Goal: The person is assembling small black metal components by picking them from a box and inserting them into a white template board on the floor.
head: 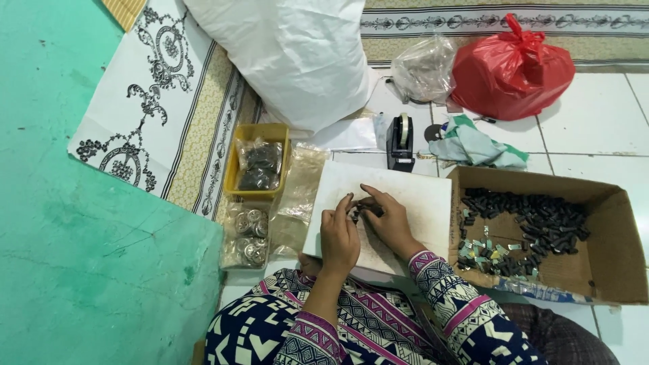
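Our left hand point(339, 238) and right hand point(387, 220) pinch small black parts point(362, 208), seemingly, over a white board point(419, 203); beside it sit a cardboard box point(608, 263) and a red bag point(512, 67).

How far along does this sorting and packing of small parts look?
Done: filled clear bags lie beside the white board, more in the yellow tray. In hand: left hand and right hand work small dark pieces. Left: many black parts in the cardboard box.
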